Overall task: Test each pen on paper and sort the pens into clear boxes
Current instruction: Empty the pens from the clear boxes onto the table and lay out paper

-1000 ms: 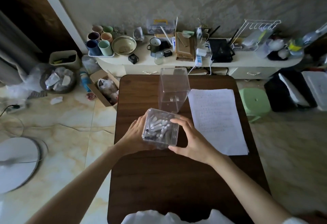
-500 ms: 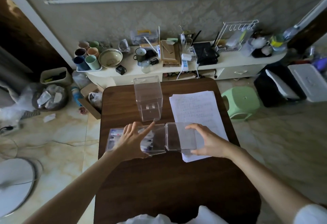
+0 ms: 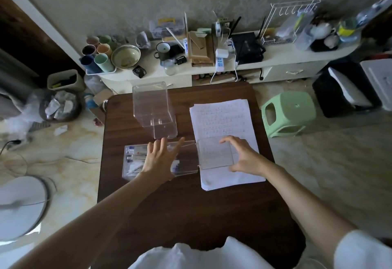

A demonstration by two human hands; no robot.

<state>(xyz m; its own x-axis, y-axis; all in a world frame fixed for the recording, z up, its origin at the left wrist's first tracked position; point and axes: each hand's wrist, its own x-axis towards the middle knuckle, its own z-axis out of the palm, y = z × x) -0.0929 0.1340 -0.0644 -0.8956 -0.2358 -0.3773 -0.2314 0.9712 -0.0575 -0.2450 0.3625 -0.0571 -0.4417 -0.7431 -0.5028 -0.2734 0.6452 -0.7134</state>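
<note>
Pens [image 3: 135,160] lie jumbled in a clear box [image 3: 186,164] resting on its side on the dark wooden surface [image 3: 191,209]. The left hand [image 3: 159,159] lies over this box, its fingers [image 3: 163,144] straight, spread and released. Just behind stands a second clear box [image 3: 154,109], upright and empty. The first box's hinged lid [image 3: 214,154] is swung open flat onto the stack of paper [image 3: 224,118]. The right hand [image 3: 246,156] arches over the lid's right edge, grasping it between thumb and forefinger. A green stool [image 3: 288,113] stands on the floor beyond the surface.
</note>
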